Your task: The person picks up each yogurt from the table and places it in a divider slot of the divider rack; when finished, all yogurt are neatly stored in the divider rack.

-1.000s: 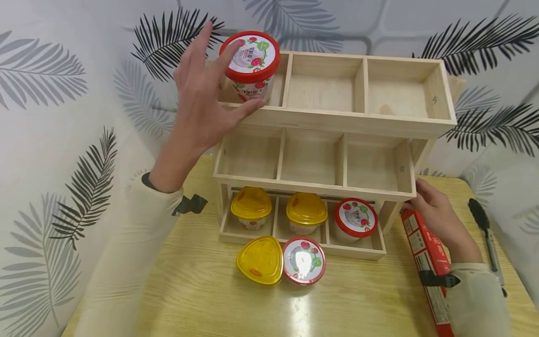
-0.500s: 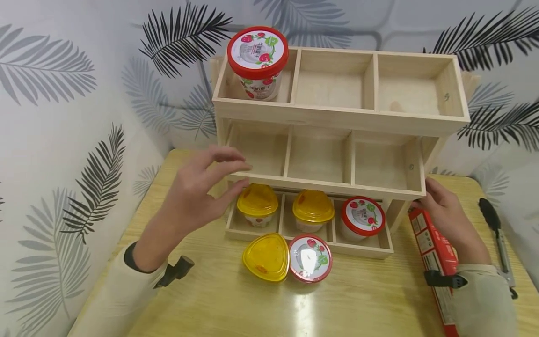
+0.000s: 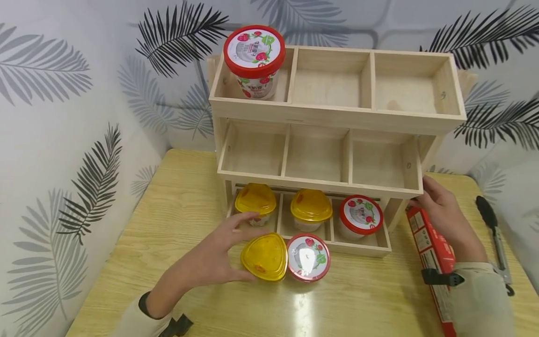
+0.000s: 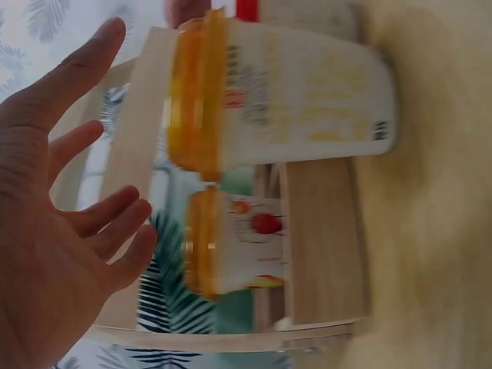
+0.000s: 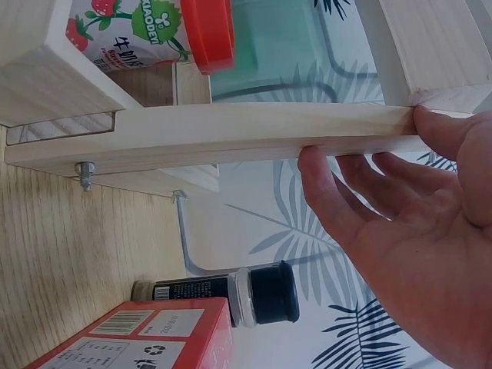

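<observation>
My left hand (image 3: 208, 255) reaches beside a yellow-lidded cup (image 3: 265, 257) on the table, thumb and fingers spread toward it. The left wrist view shows a gap between this hand and the cup's lid (image 4: 196, 96). A red-lidded strawberry cup (image 3: 309, 257) stands against the yellow-lidded one. My right hand (image 3: 448, 217) grips the right side of a three-tier wooden shelf (image 3: 337, 114). In the right wrist view, its thumb and fingers hold the shelf's upright post (image 5: 231, 134) from two sides. Another red-lidded cup (image 3: 254, 51) stands in the top tier's left compartment.
Two yellow-lidded cups (image 3: 311, 206) and a red-lidded cup (image 3: 361, 215) fill the bottom tier. Right of the shelf lie a red box (image 3: 433, 248) and black-tipped tongs (image 3: 492, 229). A black-capped bottle (image 5: 231, 292) shows behind the box. Patterned walls stand behind and at the sides.
My left hand has let go of the red-lidded cup in the top left compartment and come down to the yellow-lidded cup on the table. The right hand stays on the shelf.
</observation>
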